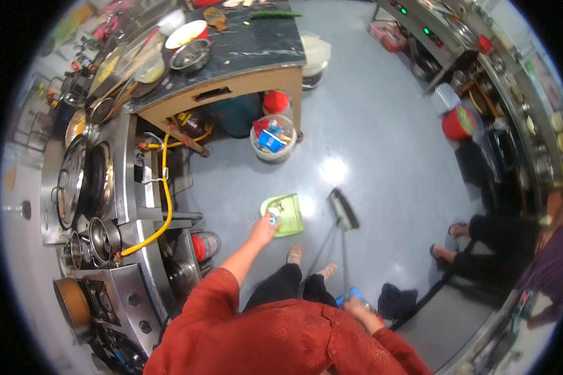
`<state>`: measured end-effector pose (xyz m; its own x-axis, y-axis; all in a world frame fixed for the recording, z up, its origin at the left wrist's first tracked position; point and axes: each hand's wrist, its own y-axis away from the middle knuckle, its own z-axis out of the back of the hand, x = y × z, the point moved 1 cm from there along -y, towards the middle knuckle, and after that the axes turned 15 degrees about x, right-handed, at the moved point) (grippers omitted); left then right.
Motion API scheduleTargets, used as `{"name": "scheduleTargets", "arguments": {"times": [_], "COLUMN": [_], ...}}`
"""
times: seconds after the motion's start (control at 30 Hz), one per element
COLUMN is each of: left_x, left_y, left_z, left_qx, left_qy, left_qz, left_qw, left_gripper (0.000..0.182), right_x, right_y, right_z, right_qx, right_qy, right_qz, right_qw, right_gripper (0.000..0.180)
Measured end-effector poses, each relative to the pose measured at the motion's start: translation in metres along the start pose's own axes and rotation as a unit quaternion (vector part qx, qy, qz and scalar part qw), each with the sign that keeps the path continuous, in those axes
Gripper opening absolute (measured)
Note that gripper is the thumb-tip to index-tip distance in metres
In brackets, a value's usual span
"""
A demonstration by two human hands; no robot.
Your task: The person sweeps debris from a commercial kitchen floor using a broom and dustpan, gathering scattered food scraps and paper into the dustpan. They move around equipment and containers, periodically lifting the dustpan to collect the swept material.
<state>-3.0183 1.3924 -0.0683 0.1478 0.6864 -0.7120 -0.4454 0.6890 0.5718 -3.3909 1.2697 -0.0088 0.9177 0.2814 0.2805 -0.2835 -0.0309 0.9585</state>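
My left hand [263, 229] is closed around the upright handle of a light green dustpan [291, 215]. The handle's top shows blue and white above my fingers. Some small pale and dark scraps lie in the pan's back part. Low in the view, my right hand [356, 307] grips the thin stick of a broom [344, 248]. The grey-and-black broom head [343, 208] is on the floor to the right of the dustpan, apart from it. A blue object [352, 295], partly hidden, shows beside my right hand.
A white bucket of wrappers [273, 152] stands before a marble-topped table [258, 42]. A yellow gas hose [168, 197] runs along the steel stove [136, 281] at left. Another person's legs [492, 241] are at right, near a dark cloth [396, 302].
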Motion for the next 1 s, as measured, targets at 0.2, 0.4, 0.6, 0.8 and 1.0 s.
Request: {"name": "scheduleTargets", "arguments": {"times": [0.2, 0.4, 0.6, 0.8, 1.0], "left_x": [0.017, 0.074, 0.097, 0.106, 0.104], "left_y": [0.002, 0.062, 0.126, 0.121, 0.098], "left_z": [0.006, 0.027, 0.036, 0.030, 0.046], "left_qx": [-0.031, -0.072, -0.191, -0.120, -0.034], "left_qy": [-0.046, 0.046, 0.058, 0.183, 0.281], "left_qz": [0.023, 0.031, 0.061, 0.163, 0.159], "left_qw": [0.998, 0.996, 0.978, 0.962, 0.946], "left_gripper": [0.035, 0.030, 0.033, 0.045, 0.048], "right_x": [0.027, 0.041, 0.076, 0.077, 0.066], "right_y": [0.060, 0.099, 0.012, -0.026, 0.018], "right_z": [0.012, 0.044, 0.076, -0.001, 0.004], "right_qx": [0.027, 0.030, -0.084, 0.007, 0.063], "right_qy": [-0.327, -0.313, -0.028, 0.135, -0.099], "right_qz": [0.039, 0.038, -0.009, -0.052, 0.089], "right_qw": [0.944, 0.949, 0.996, 0.989, 0.989], "right_gripper": [0.045, 0.026, 0.041, 0.052, 0.042]}}
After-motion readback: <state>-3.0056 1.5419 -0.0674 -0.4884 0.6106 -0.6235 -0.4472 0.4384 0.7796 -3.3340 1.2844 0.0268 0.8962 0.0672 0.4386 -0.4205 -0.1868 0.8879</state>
